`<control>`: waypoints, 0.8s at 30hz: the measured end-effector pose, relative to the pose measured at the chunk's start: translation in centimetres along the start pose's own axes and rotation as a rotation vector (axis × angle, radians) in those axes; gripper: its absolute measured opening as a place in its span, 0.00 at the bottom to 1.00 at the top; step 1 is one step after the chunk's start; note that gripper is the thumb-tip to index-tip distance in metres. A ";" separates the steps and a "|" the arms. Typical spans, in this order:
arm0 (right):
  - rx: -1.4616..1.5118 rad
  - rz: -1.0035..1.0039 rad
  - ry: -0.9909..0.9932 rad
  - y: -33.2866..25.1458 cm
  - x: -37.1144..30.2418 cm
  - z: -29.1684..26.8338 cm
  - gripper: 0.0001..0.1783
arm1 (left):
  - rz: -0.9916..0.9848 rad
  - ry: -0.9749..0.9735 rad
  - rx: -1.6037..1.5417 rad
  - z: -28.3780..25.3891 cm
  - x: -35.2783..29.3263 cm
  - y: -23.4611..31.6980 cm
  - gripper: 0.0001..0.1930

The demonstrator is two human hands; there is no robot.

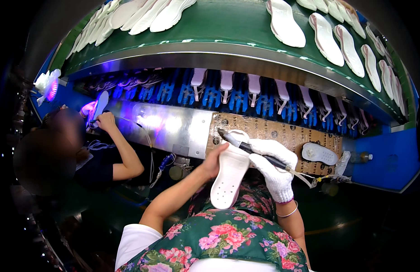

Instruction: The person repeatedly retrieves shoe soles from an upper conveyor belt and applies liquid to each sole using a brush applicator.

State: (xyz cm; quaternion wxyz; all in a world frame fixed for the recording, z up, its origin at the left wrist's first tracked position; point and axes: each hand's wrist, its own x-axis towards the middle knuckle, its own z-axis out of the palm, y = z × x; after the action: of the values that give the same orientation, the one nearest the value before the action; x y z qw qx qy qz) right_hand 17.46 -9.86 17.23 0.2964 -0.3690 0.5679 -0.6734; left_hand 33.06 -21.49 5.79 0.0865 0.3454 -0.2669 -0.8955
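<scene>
My bare left hand (213, 162) grips the edge of a white shoe sole (229, 174), held tilted in front of my apron with its small-holed end toward me. In a white knitted glove, my right hand (274, 170) is closed around a black pen-shaped tool (240, 144) with a thin hose trailing from its back end. Its dark tapered tip lies over the far end of the sole; whether it touches cannot be told. A rounded white shape behind the tool is partly hidden, and I cannot tell if it belongs to the same sole.
Cardboard (282, 135) covers the metal bench ahead; another white sole (318, 153) and a bottle (361, 157) lie at right. Above runs a green belt (228, 25) carrying several soles. Beneath it, blue holders (239, 97) carry pale shoe parts. At left, a co-worker's hand (106, 121) works on a sole.
</scene>
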 end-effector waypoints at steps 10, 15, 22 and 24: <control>-0.211 -0.082 0.045 -0.5 0.8 -0.8 0.13 | -0.067 -0.387 -0.289 3.6 -1.2 1.0 0.60; -0.545 -0.441 0.070 0.2 2.4 -1.0 0.16 | 0.059 -0.236 -0.238 7.1 -1.3 1.2 0.59; -0.600 -0.486 -0.078 -0.5 0.1 0.0 0.13 | 0.175 -0.246 -0.037 6.0 -0.4 -0.1 0.51; -0.394 -0.376 -0.081 -0.6 -0.1 0.1 0.10 | 0.215 -0.238 -0.082 4.8 -0.2 -0.2 0.52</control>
State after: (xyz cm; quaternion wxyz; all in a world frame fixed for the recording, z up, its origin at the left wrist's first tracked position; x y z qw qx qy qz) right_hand 17.55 -9.75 17.78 0.1109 -0.5452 0.5972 -0.5778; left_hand 30.00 -19.20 8.76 0.1638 0.2025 -0.2739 -0.9258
